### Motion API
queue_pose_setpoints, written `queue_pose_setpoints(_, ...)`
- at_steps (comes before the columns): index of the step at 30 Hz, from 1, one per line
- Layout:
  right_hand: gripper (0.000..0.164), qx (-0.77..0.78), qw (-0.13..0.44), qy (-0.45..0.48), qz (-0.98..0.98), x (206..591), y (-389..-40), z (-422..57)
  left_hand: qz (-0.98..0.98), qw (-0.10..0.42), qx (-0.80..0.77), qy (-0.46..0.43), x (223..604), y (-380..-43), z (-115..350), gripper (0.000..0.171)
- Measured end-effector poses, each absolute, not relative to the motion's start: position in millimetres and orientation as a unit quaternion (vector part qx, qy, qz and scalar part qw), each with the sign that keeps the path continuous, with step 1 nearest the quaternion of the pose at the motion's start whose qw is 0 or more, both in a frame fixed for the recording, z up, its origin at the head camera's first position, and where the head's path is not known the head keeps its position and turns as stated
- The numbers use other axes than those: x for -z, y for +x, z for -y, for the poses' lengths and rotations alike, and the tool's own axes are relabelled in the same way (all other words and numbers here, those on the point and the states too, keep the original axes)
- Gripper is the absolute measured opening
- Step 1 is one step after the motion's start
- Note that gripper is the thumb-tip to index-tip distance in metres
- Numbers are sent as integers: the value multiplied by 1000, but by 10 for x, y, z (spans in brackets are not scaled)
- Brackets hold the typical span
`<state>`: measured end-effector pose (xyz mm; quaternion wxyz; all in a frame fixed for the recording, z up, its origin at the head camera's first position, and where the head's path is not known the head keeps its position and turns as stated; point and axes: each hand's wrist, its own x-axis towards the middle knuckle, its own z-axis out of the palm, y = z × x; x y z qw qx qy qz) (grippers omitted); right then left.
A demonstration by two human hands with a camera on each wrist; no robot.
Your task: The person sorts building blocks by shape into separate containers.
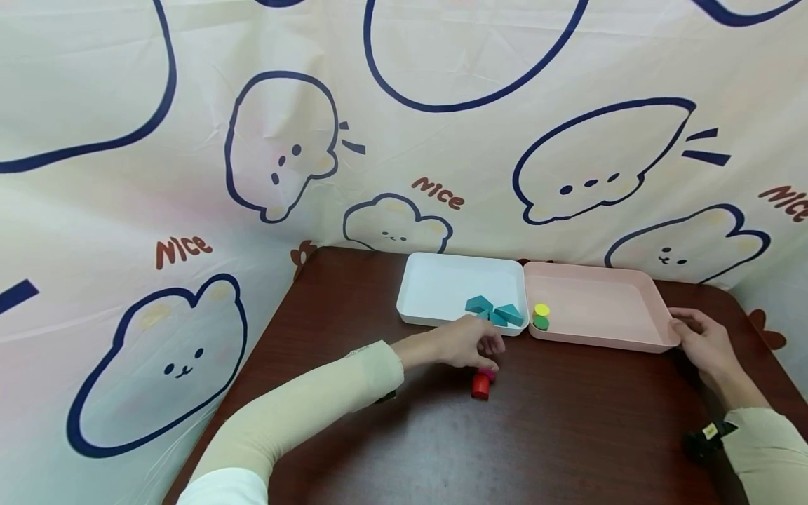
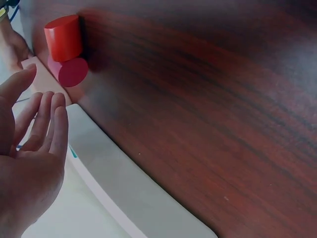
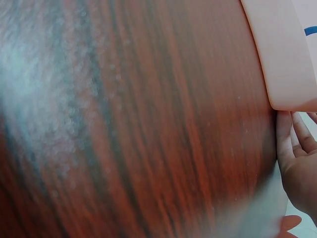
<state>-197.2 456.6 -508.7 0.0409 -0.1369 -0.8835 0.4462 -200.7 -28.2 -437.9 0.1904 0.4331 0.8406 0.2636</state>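
My left hand (image 1: 463, 342) reaches over the table just in front of the white tray, its fingers loosely bent and holding nothing. Right by its thumb tip is a magenta round block (image 2: 73, 72), which touches a red cylinder (image 2: 63, 38). Several teal angular blocks (image 1: 508, 314) lie in the right front part of the white tray (image 1: 435, 273). At the right end of the pink tray (image 1: 593, 298), my right hand (image 1: 707, 344) rests its thumb and fingertips against the outer wall. A yellow round block (image 1: 541, 309) and a green one (image 1: 541, 323) sit in its left front corner.
The two trays stand side by side along the back of the dark brown wooden table (image 1: 505, 449). Behind them hangs a pale curtain (image 1: 480, 154) with cartoon bears, close to the table's back and left edges.
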Motion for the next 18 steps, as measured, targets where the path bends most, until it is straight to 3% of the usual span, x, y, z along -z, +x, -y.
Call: queue_pose_setpoints(18, 46, -450, 47, -132, 882, 5107, -1953, -4569, -834, 188, -257, 450, 4536, -2009, 280, 21)
